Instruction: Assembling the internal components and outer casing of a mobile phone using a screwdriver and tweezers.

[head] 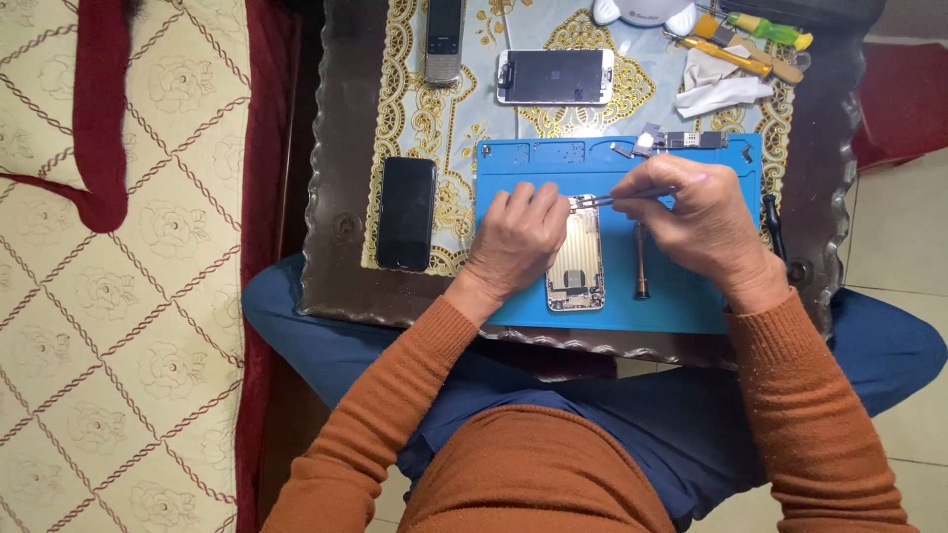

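An opened phone housing lies on a blue work mat, its silvery inside facing up. My left hand rests on its left side, fingers pressing on it. My right hand grips thin metal tweezers whose tips reach the housing's top end. A slim screwdriver lies on the mat between my hands, just right of the housing.
A dark phone lies left of the mat; a detached screen and another phone sit farther back. A circuit board rests at the mat's far edge. Brushes, tools and a cloth crowd the back right. A patterned couch is left.
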